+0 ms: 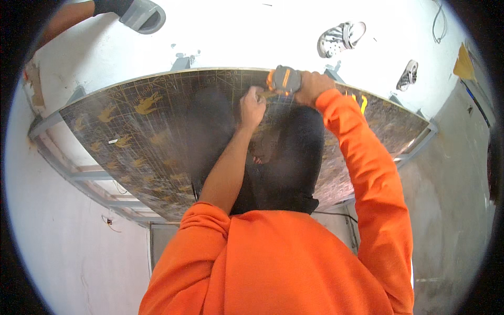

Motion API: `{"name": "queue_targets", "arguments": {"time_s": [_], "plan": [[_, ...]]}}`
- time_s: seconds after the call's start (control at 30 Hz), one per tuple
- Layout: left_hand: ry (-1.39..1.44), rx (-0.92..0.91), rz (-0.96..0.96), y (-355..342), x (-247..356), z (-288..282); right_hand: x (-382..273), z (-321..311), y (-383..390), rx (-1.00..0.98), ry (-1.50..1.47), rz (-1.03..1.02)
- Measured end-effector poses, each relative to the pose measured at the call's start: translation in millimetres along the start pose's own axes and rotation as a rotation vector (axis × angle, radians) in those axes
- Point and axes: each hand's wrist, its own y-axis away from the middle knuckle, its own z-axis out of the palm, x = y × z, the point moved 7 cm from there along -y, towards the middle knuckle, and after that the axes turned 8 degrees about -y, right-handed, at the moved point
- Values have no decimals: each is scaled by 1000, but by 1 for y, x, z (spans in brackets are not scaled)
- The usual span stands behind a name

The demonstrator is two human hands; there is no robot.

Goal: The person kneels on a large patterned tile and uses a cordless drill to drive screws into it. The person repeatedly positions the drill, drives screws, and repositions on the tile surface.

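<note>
- Right hand [311,86] is closed around a grey-and-orange tape measure [284,80] at the far edge of the counter [131,131].
- Left hand [252,107] is closed, apparently pinching the tape's end; unclear.
- Black fabric [294,168] lies on the counter beneath both forearms.
- Judgement: the tape measure is compact, rigid and light; grip its body.

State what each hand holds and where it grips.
Right hand grips a grey-and-orange power tool around its body. Left hand is closed beside it; what it holds cannot be told.
</note>
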Motion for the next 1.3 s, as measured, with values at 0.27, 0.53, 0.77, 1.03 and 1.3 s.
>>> {"name": "queue_targets", "arguments": {"time_s": [0.27, 0.53, 0.77, 1.03, 1.3], "plan": [[-156, 10, 111, -16, 7, -18, -20, -7, 5, 10, 62, -10], [36, -76, 123, -14, -3, -23, -25, 9, -10, -29, 161, 131], [109, -1, 151, -1, -5, -38, -36, 21, 14, 121, 345, 56], [42, -49, 257, -4, 7, -35, -13, 34, 36, 164, 272, 86], [74, -34, 244, 0, 2, -38, -1, 36, 43, 219, 259, 24]]}}
